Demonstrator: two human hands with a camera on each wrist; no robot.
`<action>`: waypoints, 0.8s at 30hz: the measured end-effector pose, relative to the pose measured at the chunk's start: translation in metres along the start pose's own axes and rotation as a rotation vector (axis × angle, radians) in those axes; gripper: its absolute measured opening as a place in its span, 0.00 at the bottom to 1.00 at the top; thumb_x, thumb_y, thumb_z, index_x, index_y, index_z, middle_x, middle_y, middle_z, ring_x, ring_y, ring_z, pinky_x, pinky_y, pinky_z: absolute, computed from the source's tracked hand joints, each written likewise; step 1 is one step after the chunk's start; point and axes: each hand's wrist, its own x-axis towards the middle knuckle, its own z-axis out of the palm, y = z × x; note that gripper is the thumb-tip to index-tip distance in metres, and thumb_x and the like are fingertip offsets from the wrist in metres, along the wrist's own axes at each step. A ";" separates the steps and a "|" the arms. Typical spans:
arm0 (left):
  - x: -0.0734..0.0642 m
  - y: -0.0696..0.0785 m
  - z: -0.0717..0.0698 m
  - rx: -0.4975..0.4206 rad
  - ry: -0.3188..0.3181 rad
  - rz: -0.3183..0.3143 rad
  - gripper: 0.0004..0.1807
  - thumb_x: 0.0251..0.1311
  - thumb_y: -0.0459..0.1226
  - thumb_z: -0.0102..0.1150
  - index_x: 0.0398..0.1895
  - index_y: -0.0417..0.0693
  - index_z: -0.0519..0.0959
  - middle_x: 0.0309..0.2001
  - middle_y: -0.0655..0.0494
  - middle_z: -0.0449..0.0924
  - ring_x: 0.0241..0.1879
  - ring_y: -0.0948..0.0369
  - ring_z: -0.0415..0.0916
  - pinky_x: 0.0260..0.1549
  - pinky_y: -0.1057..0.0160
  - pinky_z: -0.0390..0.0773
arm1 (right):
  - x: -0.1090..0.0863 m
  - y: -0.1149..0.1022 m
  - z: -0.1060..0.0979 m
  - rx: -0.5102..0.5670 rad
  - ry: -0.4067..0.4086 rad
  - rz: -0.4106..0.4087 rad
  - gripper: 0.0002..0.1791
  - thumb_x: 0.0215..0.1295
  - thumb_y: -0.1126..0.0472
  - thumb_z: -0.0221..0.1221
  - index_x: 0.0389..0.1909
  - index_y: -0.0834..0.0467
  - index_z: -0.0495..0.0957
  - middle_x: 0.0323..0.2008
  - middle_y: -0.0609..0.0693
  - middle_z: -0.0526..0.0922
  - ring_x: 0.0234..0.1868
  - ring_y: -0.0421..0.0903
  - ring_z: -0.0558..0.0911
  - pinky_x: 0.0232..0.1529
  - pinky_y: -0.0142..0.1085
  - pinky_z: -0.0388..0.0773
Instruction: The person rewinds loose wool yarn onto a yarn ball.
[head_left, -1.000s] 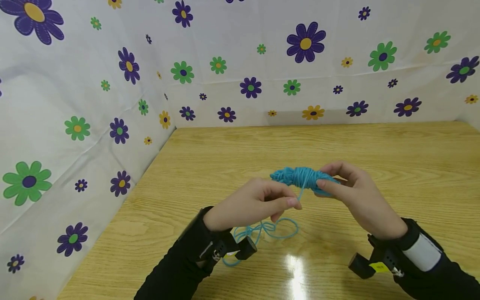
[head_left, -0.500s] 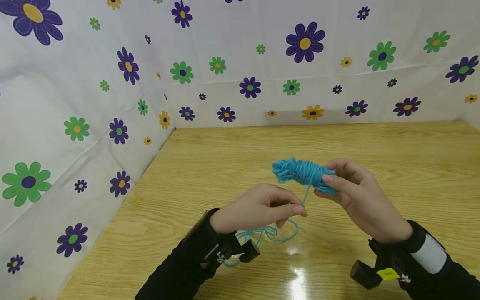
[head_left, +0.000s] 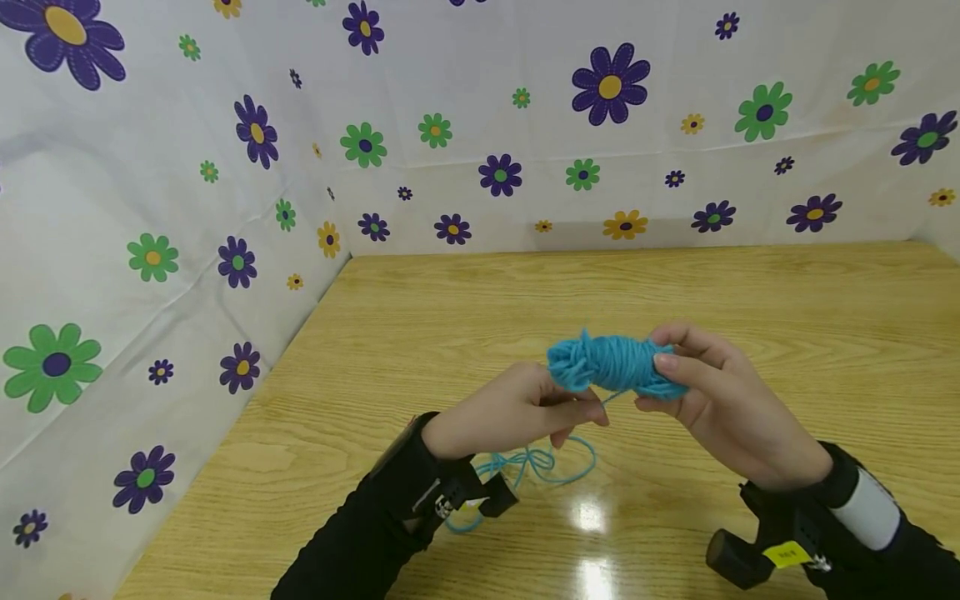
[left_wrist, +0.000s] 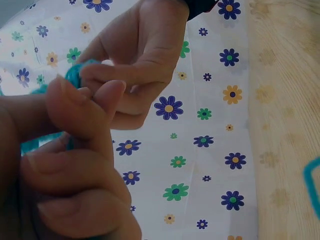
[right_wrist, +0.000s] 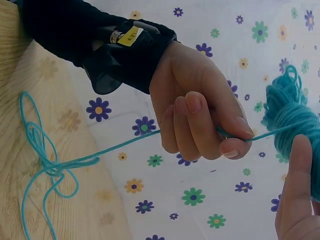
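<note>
A bundle of turquoise yarn (head_left: 621, 363), wound round its middle with looped ends, is held above the table in the head view. My right hand (head_left: 738, 408) grips its right end between thumb and fingers. Just left of the bundle, my left hand (head_left: 513, 410) pinches the yarn strand (right_wrist: 262, 135) that runs to it, with the other fingers curled. In the right wrist view the strand is taut from the bundle through the left hand and on down to a loose tangle of yarn (right_wrist: 54, 167) on the table.
The wooden table (head_left: 450, 317) spreads under both hands. A white flower-patterned cloth (head_left: 465, 83) hangs behind it and along the left side. Each wrist carries a strapped camera, such as the right camera (head_left: 738, 558).
My right hand has turned the yarn bundle, its free end swinging up and then lower toward me. The left hand has moved slightly with the strand, which now runs flatter to the bundle.
</note>
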 end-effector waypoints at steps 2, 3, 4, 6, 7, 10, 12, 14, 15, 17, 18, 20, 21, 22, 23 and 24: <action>-0.001 0.000 -0.001 -0.012 0.016 -0.012 0.09 0.66 0.28 0.46 0.36 0.36 0.78 0.20 0.55 0.72 0.17 0.64 0.65 0.21 0.67 0.68 | 0.000 0.000 -0.001 0.002 -0.039 0.004 0.16 0.73 0.71 0.36 0.47 0.60 0.72 0.38 0.49 0.76 0.37 0.43 0.77 0.40 0.33 0.78; -0.002 0.000 -0.002 -0.021 0.024 -0.026 0.09 0.66 0.28 0.45 0.35 0.37 0.77 0.20 0.55 0.71 0.17 0.63 0.65 0.21 0.67 0.67 | 0.000 0.000 -0.002 0.004 -0.057 0.005 0.16 0.73 0.71 0.35 0.47 0.60 0.72 0.38 0.49 0.76 0.36 0.43 0.76 0.39 0.32 0.77; -0.002 0.001 -0.002 -0.031 0.032 -0.043 0.09 0.66 0.27 0.44 0.33 0.37 0.76 0.20 0.55 0.71 0.17 0.64 0.64 0.21 0.68 0.65 | 0.000 0.001 -0.003 0.002 -0.075 0.008 0.16 0.73 0.71 0.35 0.47 0.60 0.72 0.38 0.49 0.75 0.36 0.43 0.76 0.38 0.31 0.77; -0.003 0.001 -0.003 -0.062 0.049 -0.050 0.09 0.66 0.27 0.42 0.30 0.38 0.73 0.19 0.55 0.69 0.18 0.64 0.63 0.21 0.68 0.64 | 0.000 0.000 -0.004 -0.014 -0.113 0.015 0.17 0.73 0.70 0.34 0.47 0.60 0.72 0.37 0.48 0.75 0.35 0.42 0.74 0.36 0.31 0.75; -0.003 0.001 -0.004 -0.072 0.056 -0.054 0.09 0.66 0.27 0.42 0.29 0.38 0.71 0.19 0.55 0.67 0.18 0.64 0.62 0.21 0.67 0.64 | -0.001 0.000 -0.005 -0.021 -0.128 0.020 0.18 0.73 0.70 0.34 0.47 0.60 0.72 0.37 0.47 0.75 0.35 0.42 0.74 0.36 0.31 0.74; -0.003 0.001 -0.006 -0.113 0.063 -0.036 0.10 0.69 0.30 0.41 0.31 0.38 0.72 0.19 0.55 0.65 0.20 0.62 0.62 0.23 0.66 0.64 | -0.001 0.000 -0.006 -0.061 -0.168 0.033 0.17 0.73 0.71 0.34 0.46 0.60 0.72 0.36 0.48 0.73 0.33 0.42 0.72 0.33 0.31 0.72; -0.003 0.001 -0.007 -0.130 0.062 -0.017 0.11 0.70 0.31 0.40 0.33 0.36 0.73 0.19 0.55 0.63 0.20 0.60 0.61 0.23 0.66 0.63 | -0.001 -0.001 -0.006 -0.103 -0.191 0.045 0.16 0.72 0.72 0.36 0.46 0.60 0.72 0.35 0.48 0.72 0.31 0.42 0.72 0.31 0.31 0.70; -0.003 0.001 -0.008 -0.143 0.059 -0.003 0.11 0.70 0.32 0.41 0.34 0.34 0.73 0.18 0.54 0.61 0.19 0.59 0.59 0.23 0.65 0.62 | -0.001 -0.001 -0.006 -0.169 -0.205 0.061 0.15 0.71 0.72 0.38 0.45 0.59 0.73 0.34 0.47 0.73 0.30 0.41 0.71 0.30 0.31 0.70; -0.003 0.001 -0.009 -0.148 0.057 -0.001 0.12 0.71 0.32 0.41 0.34 0.34 0.73 0.18 0.54 0.61 0.19 0.59 0.58 0.23 0.65 0.61 | -0.001 -0.001 -0.005 -0.207 -0.210 0.070 0.14 0.71 0.71 0.39 0.44 0.59 0.73 0.33 0.46 0.73 0.30 0.41 0.72 0.31 0.31 0.70; -0.004 0.001 -0.010 -0.151 0.060 -0.003 0.13 0.71 0.32 0.40 0.34 0.33 0.73 0.18 0.54 0.61 0.18 0.60 0.58 0.22 0.65 0.61 | -0.001 -0.002 -0.004 -0.280 -0.213 0.091 0.13 0.70 0.71 0.41 0.44 0.58 0.74 0.34 0.45 0.74 0.31 0.41 0.72 0.32 0.32 0.71; -0.004 0.001 -0.010 -0.146 0.067 -0.004 0.13 0.71 0.33 0.40 0.35 0.34 0.74 0.18 0.55 0.61 0.18 0.61 0.58 0.22 0.65 0.61 | -0.001 -0.003 -0.002 -0.318 -0.208 0.102 0.13 0.70 0.71 0.42 0.44 0.58 0.74 0.34 0.45 0.74 0.31 0.41 0.72 0.33 0.32 0.71; -0.005 0.002 -0.011 -0.139 0.080 -0.005 0.13 0.71 0.33 0.40 0.36 0.35 0.74 0.17 0.55 0.61 0.18 0.61 0.58 0.21 0.65 0.60 | -0.001 -0.004 0.000 -0.385 -0.192 0.119 0.12 0.70 0.70 0.43 0.44 0.58 0.74 0.34 0.45 0.74 0.32 0.42 0.72 0.34 0.33 0.72; -0.005 0.002 -0.011 -0.136 0.085 -0.006 0.13 0.71 0.33 0.41 0.36 0.35 0.75 0.17 0.54 0.61 0.18 0.61 0.58 0.21 0.65 0.60 | -0.001 -0.005 0.001 -0.419 -0.180 0.127 0.11 0.70 0.70 0.44 0.44 0.58 0.74 0.35 0.46 0.74 0.32 0.43 0.72 0.34 0.33 0.72; -0.006 0.002 -0.011 -0.133 0.092 -0.006 0.13 0.71 0.33 0.41 0.36 0.35 0.75 0.17 0.54 0.61 0.18 0.61 0.58 0.21 0.65 0.60 | -0.001 -0.006 0.002 -0.452 -0.164 0.136 0.10 0.70 0.70 0.45 0.43 0.58 0.74 0.35 0.47 0.74 0.32 0.43 0.72 0.34 0.34 0.72; -0.006 0.003 -0.012 -0.129 0.097 -0.005 0.13 0.71 0.33 0.41 0.37 0.35 0.75 0.17 0.54 0.61 0.18 0.61 0.58 0.21 0.65 0.60 | -0.001 -0.006 0.003 -0.486 -0.147 0.144 0.09 0.69 0.70 0.45 0.43 0.59 0.73 0.35 0.47 0.74 0.32 0.44 0.72 0.34 0.34 0.72; -0.007 0.004 -0.012 -0.128 0.102 -0.006 0.13 0.71 0.33 0.41 0.37 0.35 0.75 0.17 0.54 0.61 0.18 0.61 0.58 0.21 0.65 0.60 | -0.001 -0.006 0.004 -0.514 -0.131 0.148 0.09 0.69 0.70 0.46 0.43 0.59 0.73 0.35 0.48 0.74 0.32 0.45 0.71 0.34 0.34 0.72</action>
